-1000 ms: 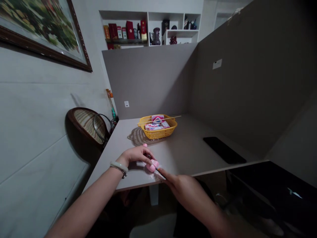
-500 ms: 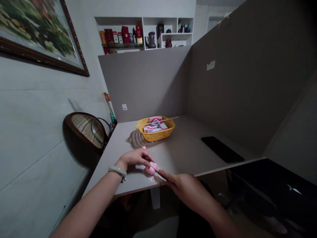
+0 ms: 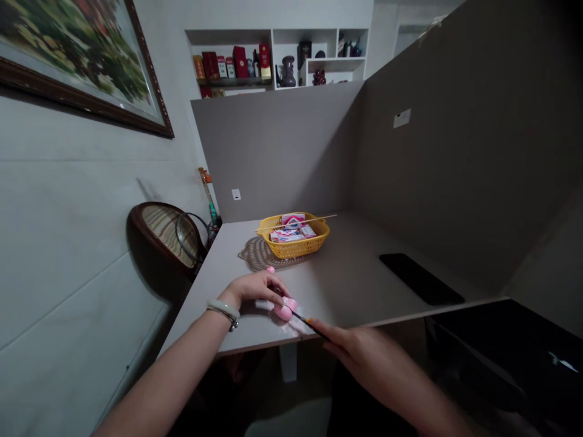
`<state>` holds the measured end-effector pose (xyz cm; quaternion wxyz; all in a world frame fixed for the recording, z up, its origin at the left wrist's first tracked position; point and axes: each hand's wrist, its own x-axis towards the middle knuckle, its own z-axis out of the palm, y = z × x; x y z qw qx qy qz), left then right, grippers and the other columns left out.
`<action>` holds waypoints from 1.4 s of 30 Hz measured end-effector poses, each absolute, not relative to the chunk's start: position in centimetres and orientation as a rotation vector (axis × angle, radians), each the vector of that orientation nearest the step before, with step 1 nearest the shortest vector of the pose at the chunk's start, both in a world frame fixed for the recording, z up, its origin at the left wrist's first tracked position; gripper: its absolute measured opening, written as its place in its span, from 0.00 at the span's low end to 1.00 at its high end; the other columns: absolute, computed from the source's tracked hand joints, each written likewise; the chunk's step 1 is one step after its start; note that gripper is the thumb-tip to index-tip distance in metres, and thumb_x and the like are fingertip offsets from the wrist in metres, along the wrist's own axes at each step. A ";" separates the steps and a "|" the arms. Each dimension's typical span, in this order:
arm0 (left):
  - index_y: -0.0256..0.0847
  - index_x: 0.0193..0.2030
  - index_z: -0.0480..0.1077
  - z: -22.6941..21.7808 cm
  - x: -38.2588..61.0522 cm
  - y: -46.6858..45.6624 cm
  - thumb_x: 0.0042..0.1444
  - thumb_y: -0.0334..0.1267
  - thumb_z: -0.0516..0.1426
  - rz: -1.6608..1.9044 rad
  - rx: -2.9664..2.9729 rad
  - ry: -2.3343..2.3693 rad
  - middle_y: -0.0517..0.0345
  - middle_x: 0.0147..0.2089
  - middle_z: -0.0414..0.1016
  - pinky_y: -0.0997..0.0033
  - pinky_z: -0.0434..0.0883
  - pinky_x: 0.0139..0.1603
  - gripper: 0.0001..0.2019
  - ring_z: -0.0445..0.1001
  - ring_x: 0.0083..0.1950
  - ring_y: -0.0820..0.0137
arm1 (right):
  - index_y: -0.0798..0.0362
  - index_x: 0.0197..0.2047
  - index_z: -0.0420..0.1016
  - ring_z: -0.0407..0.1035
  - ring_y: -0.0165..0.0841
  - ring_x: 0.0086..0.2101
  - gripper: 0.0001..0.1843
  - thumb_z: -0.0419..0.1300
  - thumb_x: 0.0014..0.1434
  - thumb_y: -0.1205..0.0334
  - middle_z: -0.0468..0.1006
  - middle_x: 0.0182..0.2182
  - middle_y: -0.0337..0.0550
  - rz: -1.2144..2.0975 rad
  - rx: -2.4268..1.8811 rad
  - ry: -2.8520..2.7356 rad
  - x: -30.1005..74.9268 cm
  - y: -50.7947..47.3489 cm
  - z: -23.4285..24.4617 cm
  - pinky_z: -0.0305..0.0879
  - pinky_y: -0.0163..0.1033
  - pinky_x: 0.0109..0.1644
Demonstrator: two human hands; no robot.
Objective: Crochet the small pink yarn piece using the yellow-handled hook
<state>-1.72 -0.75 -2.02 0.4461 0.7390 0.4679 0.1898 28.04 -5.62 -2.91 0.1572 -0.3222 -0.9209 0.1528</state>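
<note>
My left hand [image 3: 257, 289] rests low over the desk, its fingers curled around a rounded pink lump [image 3: 283, 312], possibly soft clay. White paper or tissue [image 3: 295, 325] sticks out from under the lump on both sides. My right hand [image 3: 359, 353] pinches a thin dark stick [image 3: 310, 325], perhaps a brush or tool, whose tip reaches the pink lump. A small pink dab [image 3: 270, 269] sits at the top of my left fingers. What lies under those fingers is hidden.
A yellow plastic basket [image 3: 296, 247] holding printed boxes and a wooden skewer stands on a woven mat [image 3: 255, 255] on the grey desk [image 3: 350, 285]. A black flat slab [image 3: 421, 279] lies to the right. Grey partitions [image 3: 277, 152] rise behind.
My right hand has drawn back to the right, so more of the thin stick shows. My left hand still holds the pink lump. The whole view has shifted slightly.
</note>
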 end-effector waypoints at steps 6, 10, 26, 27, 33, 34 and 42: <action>0.41 0.41 0.81 -2.2 -1.8 -0.6 0.45 0.43 0.68 0.516 1.856 1.191 0.56 0.40 0.81 0.70 0.68 0.47 0.16 0.74 0.43 0.67 | 0.40 0.69 0.61 0.79 0.37 0.34 0.27 0.49 0.68 0.63 0.84 0.37 0.47 0.456 -0.937 -2.618 26.7 -5.4 -3.7 0.65 0.33 0.33; 0.41 0.43 0.81 -2.5 -2.0 -0.6 0.46 0.44 0.67 0.486 1.863 1.161 0.56 0.40 0.81 0.70 0.68 0.47 0.16 0.75 0.43 0.67 | 0.38 0.67 0.64 0.79 0.35 0.35 0.25 0.49 0.68 0.60 0.84 0.41 0.45 0.572 -0.889 -2.617 27.8 -5.2 -3.5 0.67 0.32 0.37; 0.41 0.43 0.81 -2.6 -2.0 -0.6 0.48 0.44 0.67 0.493 1.908 1.139 0.55 0.41 0.81 0.69 0.68 0.48 0.16 0.75 0.43 0.67 | 0.38 0.65 0.67 0.78 0.35 0.31 0.24 0.50 0.67 0.61 0.85 0.35 0.44 0.481 -0.880 -2.638 28.6 -5.2 -3.0 0.65 0.32 0.32; 0.41 0.43 0.81 -2.6 -2.0 -0.6 0.48 0.44 0.67 0.499 1.908 1.143 0.55 0.41 0.81 0.69 0.68 0.48 0.16 0.75 0.43 0.67 | 0.38 0.66 0.66 0.78 0.35 0.30 0.25 0.50 0.67 0.61 0.85 0.35 0.44 0.482 -0.887 -2.634 28.2 -5.2 -3.1 0.65 0.32 0.32; 0.41 0.43 0.81 -2.3 -1.8 -0.8 0.47 0.43 0.67 0.486 1.848 1.162 0.55 0.40 0.81 0.69 0.68 0.46 0.16 0.75 0.42 0.67 | 0.37 0.66 0.64 0.79 0.36 0.35 0.25 0.50 0.68 0.61 0.84 0.40 0.45 0.561 -0.888 -2.609 27.7 -5.0 -3.5 0.67 0.34 0.36; 0.41 0.43 0.81 -2.3 -1.8 -0.8 0.47 0.43 0.67 0.483 1.850 1.153 0.55 0.40 0.81 0.69 0.68 0.47 0.16 0.75 0.43 0.67 | 0.37 0.66 0.65 0.79 0.37 0.35 0.25 0.50 0.67 0.61 0.84 0.40 0.45 0.551 -0.897 -2.620 28.1 -5.1 -3.3 0.68 0.34 0.37; 0.42 0.43 0.81 -2.3 -1.8 -0.8 0.49 0.45 0.66 0.506 1.883 1.159 0.55 0.42 0.82 0.70 0.68 0.49 0.16 0.76 0.44 0.67 | 0.40 0.68 0.61 0.79 0.38 0.34 0.27 0.49 0.68 0.63 0.84 0.37 0.47 0.508 -0.956 -2.651 26.9 -5.2 -3.0 0.66 0.34 0.34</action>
